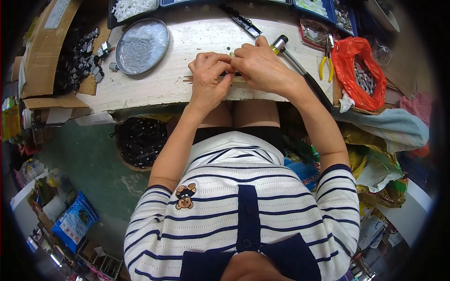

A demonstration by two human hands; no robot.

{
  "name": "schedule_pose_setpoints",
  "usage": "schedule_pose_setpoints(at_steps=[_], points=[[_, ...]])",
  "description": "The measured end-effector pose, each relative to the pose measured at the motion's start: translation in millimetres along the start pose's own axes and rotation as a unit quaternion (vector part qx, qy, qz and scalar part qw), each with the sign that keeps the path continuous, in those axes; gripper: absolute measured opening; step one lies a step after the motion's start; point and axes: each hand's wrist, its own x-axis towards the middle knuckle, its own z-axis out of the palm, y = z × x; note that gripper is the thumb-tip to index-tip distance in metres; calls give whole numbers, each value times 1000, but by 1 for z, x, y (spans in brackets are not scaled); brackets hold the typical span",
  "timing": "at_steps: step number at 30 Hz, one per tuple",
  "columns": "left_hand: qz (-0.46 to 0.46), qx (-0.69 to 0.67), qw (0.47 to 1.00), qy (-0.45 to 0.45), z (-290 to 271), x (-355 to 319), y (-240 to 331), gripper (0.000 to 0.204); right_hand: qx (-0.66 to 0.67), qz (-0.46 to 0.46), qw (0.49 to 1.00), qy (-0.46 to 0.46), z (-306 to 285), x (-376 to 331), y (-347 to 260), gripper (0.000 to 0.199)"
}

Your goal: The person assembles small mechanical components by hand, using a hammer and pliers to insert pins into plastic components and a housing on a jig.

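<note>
A small dark part (pixel 233 71) is pinched between the left hand (pixel 209 75) and right hand (pixel 262 65), fingers clenched on it, at the near edge of the white worktable (pixel 187 42), beside a screwdriver (pixel 300 70)

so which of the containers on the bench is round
The shallow metal dish of small silvery parts, up and to the left of the left hand. The trays along the far edge are rectangular, and the red one is a soft bag.

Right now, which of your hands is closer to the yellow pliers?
Right. My right hand works at the table's middle, with the yellow pliers lying off to its right, past a long dark tool. My left hand sits on the far side of the right one.
</note>
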Motion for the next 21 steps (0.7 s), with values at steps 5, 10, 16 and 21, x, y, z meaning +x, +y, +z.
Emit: schedule_pose_setpoints(at_steps=[5, 10, 16, 21], points=[[2, -12, 1000, -5, 0, 0, -2, 7, 46, 26, 997, -58, -5, 2, 8, 6], [-22, 34, 999, -22, -1, 5, 5, 12, 207, 115, 958, 163, -12, -42, 54, 7], [40, 106, 993, -40, -2, 7, 0, 14, 197, 247, 915, 253, -33, -122, 101, 13], [102, 104, 987, -72, 0, 16, -1, 8, -46, 377, 860, 340, -52, -207, 147, 14]])
